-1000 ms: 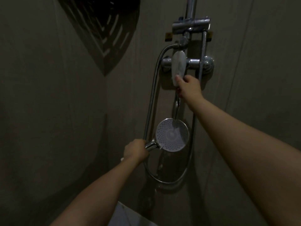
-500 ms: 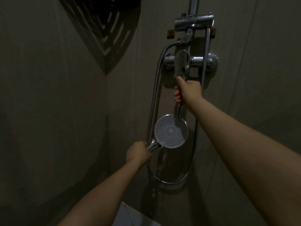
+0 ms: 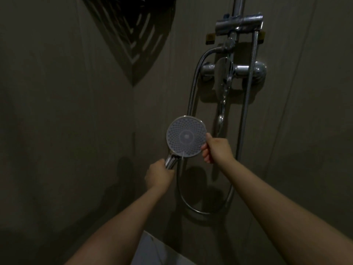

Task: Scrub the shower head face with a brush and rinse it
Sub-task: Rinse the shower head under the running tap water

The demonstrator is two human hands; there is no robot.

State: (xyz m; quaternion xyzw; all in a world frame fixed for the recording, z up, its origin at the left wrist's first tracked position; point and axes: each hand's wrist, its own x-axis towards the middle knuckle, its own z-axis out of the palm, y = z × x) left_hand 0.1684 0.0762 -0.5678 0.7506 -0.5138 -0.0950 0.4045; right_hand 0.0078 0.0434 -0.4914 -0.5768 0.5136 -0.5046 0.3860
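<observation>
left hand [image 3: 159, 175] gripping handle of shower head [image 3: 185, 136], long axis slanting up-right from it. face pointing toward camera, between hands. right hand [image 3: 216, 150] nearer face, fingers curling at right rim. no brush showing.

Home bathroom, shower corner, dim light. Evidence: two plain panelled walls [image 3: 57, 111] meet in a vertical corner; a dark slotted corner shelf [image 3: 133, 35] sits high in that corner. On the right-hand wall is a chrome mixer valve [image 3: 235, 70] with a lever, a riser pipe [image 3: 237, 6] above it with a clamp bracket [image 3: 238, 23], and a metal hose [image 3: 193, 88] looping down below the valve. A handheld shower head [image 3: 186, 136] with a round nozzle face is on that hose.
</observation>
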